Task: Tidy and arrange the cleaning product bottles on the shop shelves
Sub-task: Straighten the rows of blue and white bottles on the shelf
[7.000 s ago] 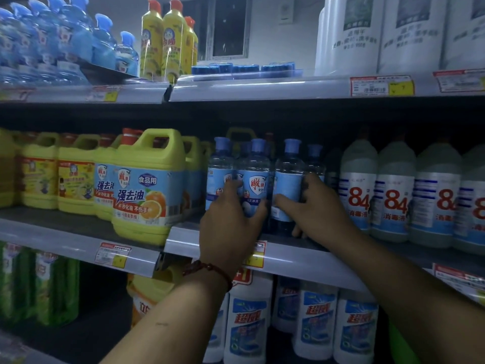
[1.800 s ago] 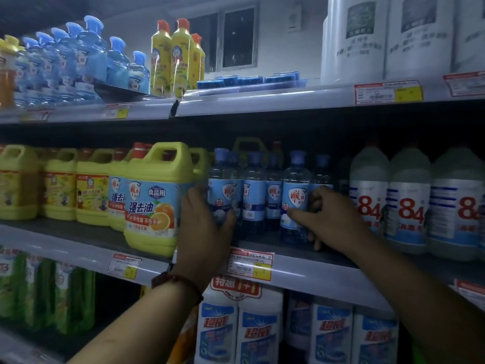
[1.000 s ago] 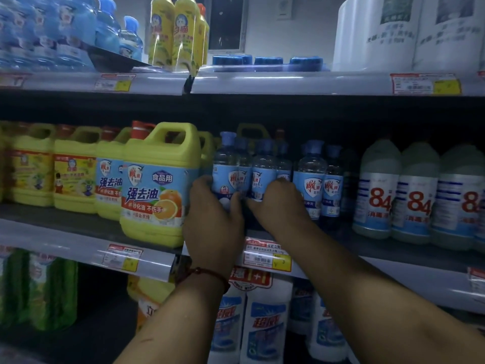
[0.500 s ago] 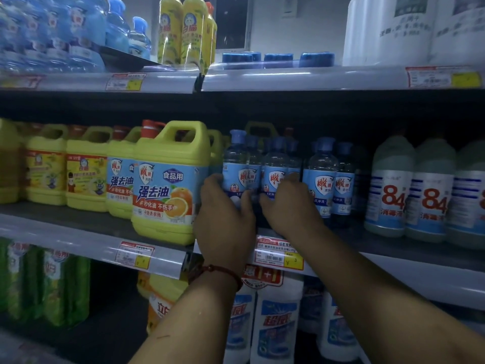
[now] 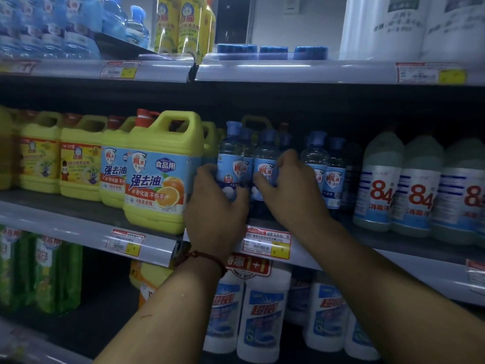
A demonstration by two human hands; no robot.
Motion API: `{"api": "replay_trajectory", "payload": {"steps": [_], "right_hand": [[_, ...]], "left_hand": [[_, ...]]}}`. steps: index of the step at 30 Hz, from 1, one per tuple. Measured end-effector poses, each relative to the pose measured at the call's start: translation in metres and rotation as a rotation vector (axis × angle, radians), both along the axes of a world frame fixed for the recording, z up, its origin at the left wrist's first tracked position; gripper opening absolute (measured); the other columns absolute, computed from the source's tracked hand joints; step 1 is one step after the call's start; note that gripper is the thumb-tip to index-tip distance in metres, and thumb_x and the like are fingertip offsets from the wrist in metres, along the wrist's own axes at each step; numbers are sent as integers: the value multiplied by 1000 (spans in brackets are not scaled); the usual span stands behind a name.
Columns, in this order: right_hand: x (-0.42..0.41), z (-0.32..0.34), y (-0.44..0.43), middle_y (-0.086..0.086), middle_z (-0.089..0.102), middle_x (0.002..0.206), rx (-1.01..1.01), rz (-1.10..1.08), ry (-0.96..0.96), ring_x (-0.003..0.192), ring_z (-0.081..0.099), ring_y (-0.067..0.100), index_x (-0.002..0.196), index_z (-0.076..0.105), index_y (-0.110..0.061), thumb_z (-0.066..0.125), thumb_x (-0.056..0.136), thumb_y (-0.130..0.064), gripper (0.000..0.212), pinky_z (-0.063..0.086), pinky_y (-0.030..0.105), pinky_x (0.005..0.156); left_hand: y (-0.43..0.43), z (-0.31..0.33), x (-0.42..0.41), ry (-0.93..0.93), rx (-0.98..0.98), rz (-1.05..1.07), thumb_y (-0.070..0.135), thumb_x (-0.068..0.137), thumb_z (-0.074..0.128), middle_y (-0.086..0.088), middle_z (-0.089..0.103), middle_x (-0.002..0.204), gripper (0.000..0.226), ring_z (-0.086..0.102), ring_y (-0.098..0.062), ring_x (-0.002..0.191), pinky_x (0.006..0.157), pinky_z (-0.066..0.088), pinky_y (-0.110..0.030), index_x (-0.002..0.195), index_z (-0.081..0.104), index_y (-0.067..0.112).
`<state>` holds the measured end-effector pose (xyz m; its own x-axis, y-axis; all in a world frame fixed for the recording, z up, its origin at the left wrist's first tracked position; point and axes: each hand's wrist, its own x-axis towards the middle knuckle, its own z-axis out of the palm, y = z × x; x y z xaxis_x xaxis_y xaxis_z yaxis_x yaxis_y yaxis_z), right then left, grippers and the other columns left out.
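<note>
Several small clear bottles with blue caps and blue labels stand in a cluster on the middle shelf [image 5: 393, 241]. My left hand [image 5: 214, 206] wraps the lower part of the leftmost small bottle [image 5: 232, 156], next to a big yellow jug [image 5: 160, 174]. My right hand [image 5: 291, 190] grips the neighbouring small bottle [image 5: 265, 158], fingers curled over its label. Two more small bottles [image 5: 325, 166] stand just right of that hand. Both bottles rest upright on the shelf; their bases are hidden by my hands.
Yellow detergent jugs [image 5: 78, 166] fill the middle shelf to the left; white "84" bottles [image 5: 417, 187] stand to the right. The top shelf holds blue bottles [image 5: 65, 27], yellow bottles [image 5: 181, 24] and blue caps. White bottles [image 5: 259, 313] and green packs [image 5: 39, 271] sit below.
My right hand moved left from the right-hand small bottles to the second bottle in the row. My left hand stayed on the leftmost bottle. The view shifted slightly.
</note>
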<state>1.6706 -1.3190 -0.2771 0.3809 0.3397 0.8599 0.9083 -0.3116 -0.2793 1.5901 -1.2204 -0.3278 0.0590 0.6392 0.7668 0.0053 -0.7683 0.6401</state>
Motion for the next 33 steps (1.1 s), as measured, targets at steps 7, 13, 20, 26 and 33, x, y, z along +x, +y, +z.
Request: {"api": "replay_trajectory", "payload": {"steps": [7,13,20,26,33], "right_hand": [[32,4,-71,-2,48,94,116,31,-86,74,47,8,103,43,-20,77,83,-46,47,38,23,61],[54,0,-66,-2,62,90,-67,84,312,66,57,7,107,45,-18,80,81,-43,51,38,21,51],[61,-2,-57,-9,59,72,-199,121,326,54,49,-2,100,62,-15,77,87,-35,28,33,10,45],[53,-2,-45,-5,65,82,-236,99,246,62,54,4,95,59,-20,76,88,-38,26,40,20,56],[55,-7,-33,2,71,109,-219,29,211,98,67,18,114,64,-13,74,86,-47,45,57,37,85]], "left_hand": [[1,0,-2,33,23,-42,44,84,70,16,64,102,39,62,-7,92,75,44,-28,118,61,29],[-3,-2,-7,60,47,-94,53,82,66,15,71,108,44,68,-8,97,85,59,-42,122,62,34],[-1,-4,-6,73,63,-62,52,85,68,14,70,108,38,68,-8,95,83,59,-43,119,60,37],[2,-5,-5,98,93,-62,55,86,67,13,71,111,43,69,-9,97,83,59,-42,123,60,34],[2,-3,-8,98,64,-126,51,87,72,16,71,104,42,66,0,90,79,55,-29,124,62,32]]}}
